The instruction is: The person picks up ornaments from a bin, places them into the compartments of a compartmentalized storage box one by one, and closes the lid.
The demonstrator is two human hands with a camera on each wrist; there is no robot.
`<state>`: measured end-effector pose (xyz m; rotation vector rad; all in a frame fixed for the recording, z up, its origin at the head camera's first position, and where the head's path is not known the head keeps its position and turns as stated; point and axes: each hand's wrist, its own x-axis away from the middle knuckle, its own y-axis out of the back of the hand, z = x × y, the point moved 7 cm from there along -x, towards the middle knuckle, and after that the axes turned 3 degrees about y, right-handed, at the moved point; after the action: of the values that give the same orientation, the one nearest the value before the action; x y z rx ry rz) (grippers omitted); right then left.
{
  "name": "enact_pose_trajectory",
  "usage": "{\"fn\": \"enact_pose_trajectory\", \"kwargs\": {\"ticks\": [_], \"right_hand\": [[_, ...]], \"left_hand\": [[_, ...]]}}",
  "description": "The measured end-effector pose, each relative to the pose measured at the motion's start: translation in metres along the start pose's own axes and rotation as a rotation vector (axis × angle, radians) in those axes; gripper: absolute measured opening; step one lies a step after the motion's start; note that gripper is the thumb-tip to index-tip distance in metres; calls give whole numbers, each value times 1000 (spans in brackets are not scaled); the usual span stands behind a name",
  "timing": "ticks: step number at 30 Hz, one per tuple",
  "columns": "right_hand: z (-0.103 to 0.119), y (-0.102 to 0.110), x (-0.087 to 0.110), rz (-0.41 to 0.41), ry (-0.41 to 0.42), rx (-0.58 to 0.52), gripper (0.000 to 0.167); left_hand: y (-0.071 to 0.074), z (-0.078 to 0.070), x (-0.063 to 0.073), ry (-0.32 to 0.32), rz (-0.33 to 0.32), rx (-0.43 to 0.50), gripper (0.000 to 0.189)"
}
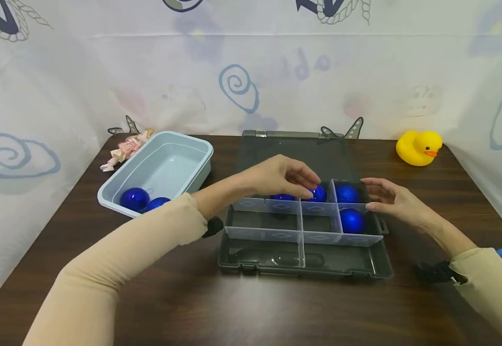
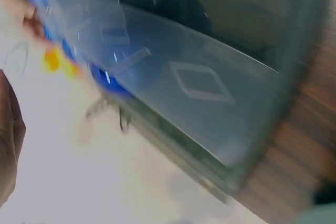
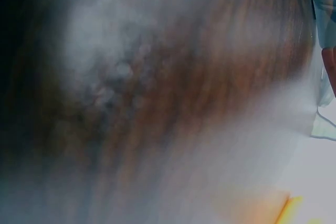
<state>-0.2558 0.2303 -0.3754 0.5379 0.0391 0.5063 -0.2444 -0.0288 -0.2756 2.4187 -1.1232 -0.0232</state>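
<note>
Thumb and fingers of the left hand (image 1: 276, 177) are curving with a gap between them over a blue ball (image 1: 320, 193) in the divided box (image 1: 346, 257), though contact is hard to tell, while the parted fingers of the right hand (image 1: 397, 203) are resting at the box's right edge. Left of the left fingers a pale blue tub (image 1: 170, 166) is holding more balls, and beyond the right fingers a yellow duck (image 1: 418, 149) is sitting on the dark wooden counter (image 1: 216, 312), with a patterned white curtain (image 1: 276, 86) hanging behind.
</note>
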Motion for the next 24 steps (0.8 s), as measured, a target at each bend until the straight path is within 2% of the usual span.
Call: {"fn": "enact_pose_trajectory", "kwargs": {"ticks": [8, 13, 16, 18, 21, 24], "right_hand": [[1, -1, 2, -3, 11, -15, 59], [0, 2, 3, -14, 21, -10, 58], [0, 1, 2, -12, 28, -23, 58], [1, 0, 2, -11, 27, -30, 58], [2, -1, 1, -11, 28, -29, 58], [3, -1, 1, -8, 35, -25, 58]], "left_hand": [[75, 41, 78, 143, -197, 85, 38], [112, 75, 122, 184, -247, 62, 41], [127, 96, 145, 217, -245, 79, 44], [134, 110, 160, 264, -242, 81, 46], [140, 127, 179, 333, -220, 71, 48], [143, 141, 191, 394, -182, 43, 48]]}}
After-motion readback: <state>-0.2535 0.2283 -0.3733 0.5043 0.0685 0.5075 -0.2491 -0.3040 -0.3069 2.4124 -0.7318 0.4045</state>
